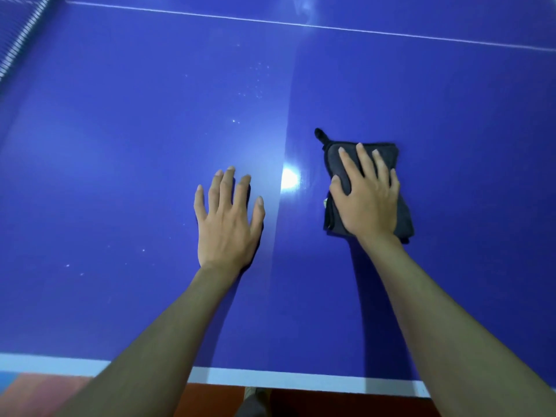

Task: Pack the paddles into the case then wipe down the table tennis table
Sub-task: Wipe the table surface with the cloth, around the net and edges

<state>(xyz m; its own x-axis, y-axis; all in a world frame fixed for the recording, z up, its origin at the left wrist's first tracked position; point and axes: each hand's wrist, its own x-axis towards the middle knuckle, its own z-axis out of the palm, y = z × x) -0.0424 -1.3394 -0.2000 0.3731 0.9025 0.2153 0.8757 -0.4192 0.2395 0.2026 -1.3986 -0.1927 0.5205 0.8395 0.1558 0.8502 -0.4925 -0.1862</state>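
Note:
A blue table tennis table (126,182) fills the view. A folded dark grey cloth (332,159) lies on it right of centre, with a small loop sticking out at its far left corner. My right hand (368,197) presses flat on the cloth, fingers straight and spread. My left hand (228,221) rests flat on the bare table surface to the left, fingers straight. No paddles or case are in view.
The net (22,34) runs along the far left corner. A white line (301,24) crosses the far side. The table's white near edge (270,379) borders a reddish floor (45,392). Small white specks (255,82) dot the surface.

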